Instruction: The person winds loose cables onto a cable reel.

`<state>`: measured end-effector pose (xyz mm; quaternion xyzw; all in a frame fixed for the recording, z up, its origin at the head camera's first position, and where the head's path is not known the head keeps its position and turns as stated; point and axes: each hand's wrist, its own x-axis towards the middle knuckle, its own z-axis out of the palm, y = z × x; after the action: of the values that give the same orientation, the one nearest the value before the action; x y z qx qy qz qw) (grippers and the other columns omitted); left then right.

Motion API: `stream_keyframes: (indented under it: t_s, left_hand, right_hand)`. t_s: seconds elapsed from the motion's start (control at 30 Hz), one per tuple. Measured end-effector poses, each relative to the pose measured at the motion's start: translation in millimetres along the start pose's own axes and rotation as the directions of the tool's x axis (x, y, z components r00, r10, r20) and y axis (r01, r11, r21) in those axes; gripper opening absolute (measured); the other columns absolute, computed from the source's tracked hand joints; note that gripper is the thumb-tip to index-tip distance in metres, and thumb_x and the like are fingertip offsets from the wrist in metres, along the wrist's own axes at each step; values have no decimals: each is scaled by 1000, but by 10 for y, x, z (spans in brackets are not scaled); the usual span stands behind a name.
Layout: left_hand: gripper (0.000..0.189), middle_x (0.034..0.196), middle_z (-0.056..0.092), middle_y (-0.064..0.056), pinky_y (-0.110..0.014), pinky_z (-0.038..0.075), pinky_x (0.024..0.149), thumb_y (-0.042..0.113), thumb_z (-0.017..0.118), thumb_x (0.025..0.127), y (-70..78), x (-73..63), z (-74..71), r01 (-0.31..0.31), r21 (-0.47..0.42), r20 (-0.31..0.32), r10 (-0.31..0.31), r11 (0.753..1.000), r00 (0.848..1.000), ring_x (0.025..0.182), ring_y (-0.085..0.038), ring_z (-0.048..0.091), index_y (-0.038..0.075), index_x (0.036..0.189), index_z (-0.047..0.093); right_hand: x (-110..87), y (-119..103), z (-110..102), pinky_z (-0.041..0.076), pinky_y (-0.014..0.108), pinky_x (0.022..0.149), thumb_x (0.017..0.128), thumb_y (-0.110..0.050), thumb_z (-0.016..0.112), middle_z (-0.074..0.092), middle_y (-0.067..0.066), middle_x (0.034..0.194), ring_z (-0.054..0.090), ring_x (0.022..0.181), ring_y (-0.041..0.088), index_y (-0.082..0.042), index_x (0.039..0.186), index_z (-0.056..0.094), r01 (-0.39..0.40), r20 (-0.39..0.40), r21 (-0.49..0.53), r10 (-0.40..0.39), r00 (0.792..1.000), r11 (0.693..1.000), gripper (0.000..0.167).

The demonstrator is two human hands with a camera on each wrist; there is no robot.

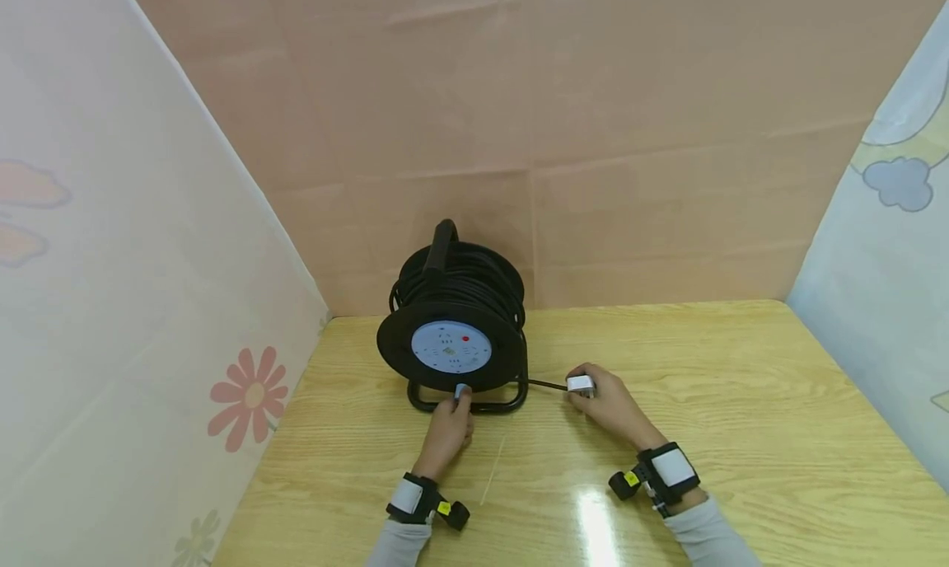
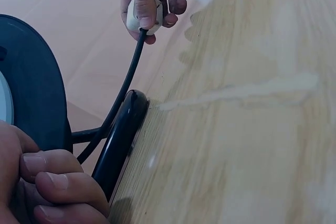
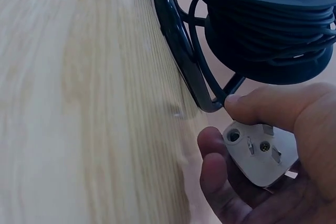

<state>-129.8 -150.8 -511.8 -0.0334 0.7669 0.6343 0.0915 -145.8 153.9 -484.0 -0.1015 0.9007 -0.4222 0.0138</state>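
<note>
A black cable reel [image 1: 415, 324] wound with black cable [image 1: 485, 285] stands on the table, its round pale-blue socket panel [image 1: 451, 347] facing me. My left hand [image 1: 449, 432] is at the reel's lower front rim, gripping a small light-blue knob [image 1: 460, 390] with the thumb along it. In the left wrist view its curled fingers [image 2: 68, 187] show, while the knob is hidden. Right of the reel, my right hand [image 1: 614, 404] holds a white plug [image 3: 257, 156] between thumb and fingers, its metal pins facing the right wrist camera. A short length of cable [image 1: 547, 384] runs from plug to reel.
The reel rests on a black tube stand [image 1: 498, 407] and has a carrying handle [image 1: 441, 252] on top. Behind the wooden table [image 1: 712, 369] is a brown paper-like backdrop [image 1: 630, 138]. Patterned white panels [image 1: 148, 246] border the left and right sides.
</note>
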Motion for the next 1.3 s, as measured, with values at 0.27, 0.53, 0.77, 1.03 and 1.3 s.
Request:
stream_keyframes:
  t_s: [0.27,0.53,0.77,1.03,1.3]
  left_hand:
    - [56,54,38,9,-21,29,46,43,42,115,-12,6,-90,-13,17,-28,13,1000,1000,46,-7,34,16,66,42]
    - [54,57,39,8,-21,30,46,42,41,115,1,13,-195,-4,21,-50,5,1000,999,48,-7,35,14,69,44]
    - [54,56,39,8,-22,29,47,42,40,115,-10,-11,-270,-7,40,-79,10,999,997,48,-8,33,13,70,44]
    - [56,53,36,9,-23,27,46,42,40,115,0,-38,-349,-18,42,-133,23,999,991,46,-8,32,18,64,41]
    - [52,54,37,8,-22,29,47,41,41,115,27,-48,-421,-32,26,-168,36,999,985,47,-8,34,15,70,42]
  right_hand:
    - [49,-34,79,56,39,82,97,-13,76,69,19,116,68,101,28,-1,129,60,-22,2,3,22,1000,1000,37]
    - [114,-61,145,56,42,89,97,-9,76,68,21,122,67,107,29,2,138,55,4,-1,13,-4,1000,1000,48]
    - [154,-83,235,55,47,97,95,-5,75,67,23,127,66,115,32,3,141,54,29,1,32,-29,1000,999,51]
    - [177,-93,314,51,26,72,94,-1,74,68,19,124,63,87,16,4,142,53,30,22,60,-31,999,998,53]
    - [206,-163,371,50,23,65,97,1,71,65,21,135,63,79,10,1,143,55,-9,38,76,6,999,997,49]
